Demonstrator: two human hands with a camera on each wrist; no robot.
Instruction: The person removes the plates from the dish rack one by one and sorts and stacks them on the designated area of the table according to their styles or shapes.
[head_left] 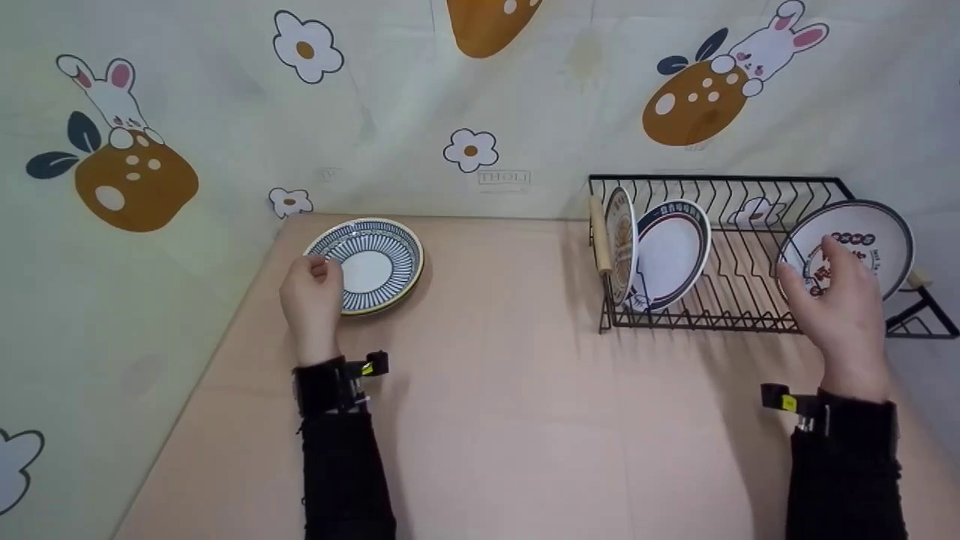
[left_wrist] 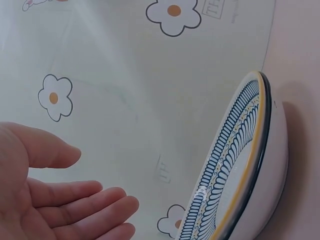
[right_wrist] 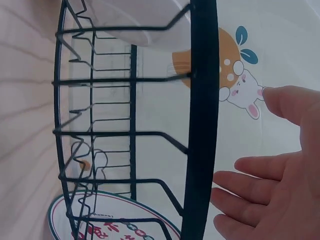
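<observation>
Left grip (head_left: 311, 301) & R grip (head_left: 849, 319) both empty, fingers loose. Blue-striped dish (head_left: 367, 270) – white centre, yellow edge – on tabletop (head_left: 510, 375) nr L; red-printed white plate (head_left: 876, 229) in blk rack (head_left: 716, 178) nr R.

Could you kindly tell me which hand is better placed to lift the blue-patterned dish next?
Probably the left hand: it is empty and close to the blue-patterned dish, while the right hand is farther away, beside the rack.

A pale sheet (head_left: 405, 112) printed with white flowers (head_left: 470, 150), rabbits (head_left: 112, 101), brown fruit (head_left: 136, 184) and faint lettering (head_left: 504, 178) rises behind and to the left of the pinkish desk (head_left: 510, 405).
</observation>
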